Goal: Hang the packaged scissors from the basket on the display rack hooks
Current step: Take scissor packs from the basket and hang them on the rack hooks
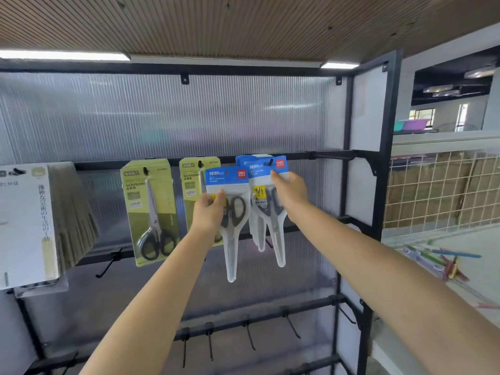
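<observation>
we hold a blue-topped clear plastic pack of grey-handled scissors (230, 212) up in front of the black metal display rack (384, 163), off the hooks, its pointed end hanging down. our left hand (209, 212) grips it at its lower left side, fingers (219, 197) curled round the edge beside the scissor handles. just to the right, a bunch of matching blue-topped scissor packs (266, 207) hangs from a black hook (269, 161) on the upper rail. our right hand (289, 194) pinches the front pack of that bunch near its blue card, thumb on the front. left of these hang two olive-green carded scissors, one (150, 212) in full view and one (190, 185) partly behind the held pack. far left sits a stack of white and tan packets (40, 223). bare black hooks (249, 334) jut from the lower rails before the ribbed translucent back panel (189, 115).
</observation>
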